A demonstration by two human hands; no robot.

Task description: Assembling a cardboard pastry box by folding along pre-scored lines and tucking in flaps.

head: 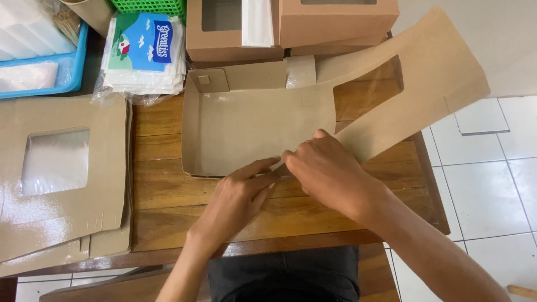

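- Work in hand: a flat brown cardboard box blank with a cut-out window [263, 126] is being folded into a tray on the brown wooden slatted table [168, 201]. It lies at the middle of the table, reaching toward the far edge.
- Box state: left wall and far wall already stand upright; a small tab sits at the far-left corner. The lid panel with the window opening runs out past the table's right edge, tilted upward.
- Left hand [238, 201]: fingers extended and pressed flat on the near edge of the box, gripping nothing, just pinning the fold.
- Right hand [324, 170]: fingers curled onto the near-right corner of the box, where base meets lid panel; thumb and fingertips appear to pinch the cardboard there, though the exact grip is partly hidden.
- Judgement: step in hand is raising the near wall and its right corner. About halfway formed.
- Next move, as judged: crease along the near score line cleanly, then tuck the corner tab; needs firm hold on the base so it does not slide.
- Surroundings: stack of flat windowed brown box blanks [61, 179] at the left edge; finished brown boxes [291, 25] at the far edge; packet of white paper tissues [145, 53] and blue plastic tray [42, 89] at the far-left corner.
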